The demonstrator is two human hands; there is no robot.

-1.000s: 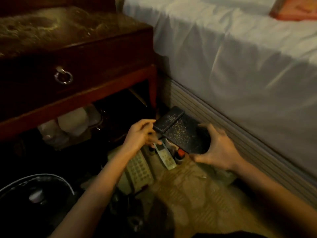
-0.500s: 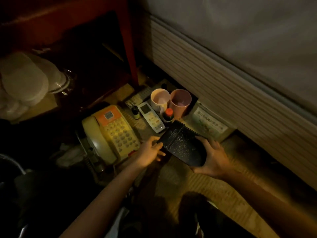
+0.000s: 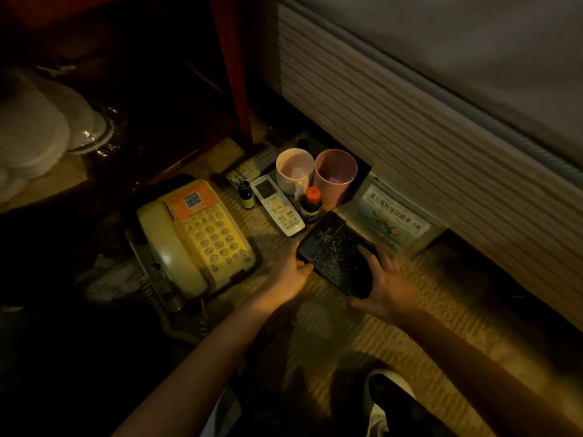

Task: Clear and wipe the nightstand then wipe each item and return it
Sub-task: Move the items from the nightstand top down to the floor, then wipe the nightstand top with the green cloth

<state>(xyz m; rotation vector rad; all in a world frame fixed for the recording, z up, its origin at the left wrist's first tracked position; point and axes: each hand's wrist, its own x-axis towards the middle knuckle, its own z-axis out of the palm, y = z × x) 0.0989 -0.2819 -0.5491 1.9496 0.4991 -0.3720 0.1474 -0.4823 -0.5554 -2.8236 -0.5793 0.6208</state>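
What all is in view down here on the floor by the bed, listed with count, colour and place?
Corded push-button telephone: one, cream with orange top, floor at left.
White remote control: one, right of telephone.
Grey remote control: one, behind the white one, by the nightstand leg.
Ribbed white cup: one, behind the white remote.
Pink plastic cup: one, right of white cup.
Small dark bottle with black cap: one, between telephone and white remote.
Dark bottle with orange cap: one, in front of the cups.
Printed tea packet: one, pale green, against the bed base.
Speckled black flat box: one, held low over the floor.
Left hand: grips box's left edge.
Right hand: grips box's right edge.
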